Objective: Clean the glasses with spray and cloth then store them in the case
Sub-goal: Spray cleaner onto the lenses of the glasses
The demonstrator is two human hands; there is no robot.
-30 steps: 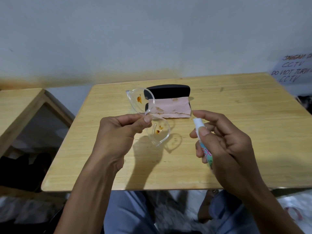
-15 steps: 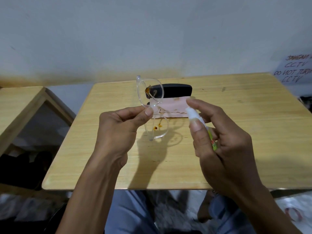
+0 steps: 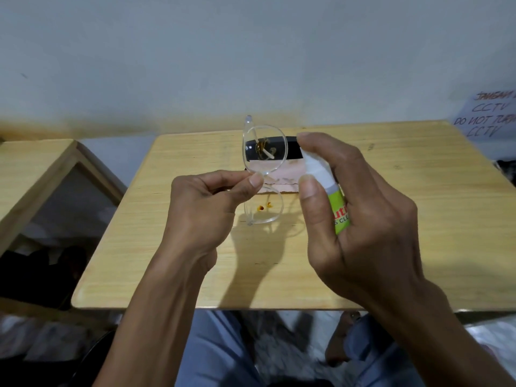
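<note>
A wooden tabletop (image 3: 391, 247) stands by a pale wall. Above it, the clear glasses (image 3: 264, 174) are held on end, pinched at the middle by the left hand (image 3: 206, 213). Just beside them, the right hand (image 3: 360, 219) wraps around a green spray bottle (image 3: 333, 199). Behind lie a pink cloth (image 3: 290, 174) and a black case (image 3: 293, 148).

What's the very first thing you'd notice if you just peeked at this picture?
Two hands held up over a wooden table. The left hand pinches clear glasses at the middle, standing them on end, with orange smudges on both lenses. The right hand aims a small green and white spray bottle at them, a fingertip on top. Behind, on the table, lie a pink cloth and a black case.
</note>
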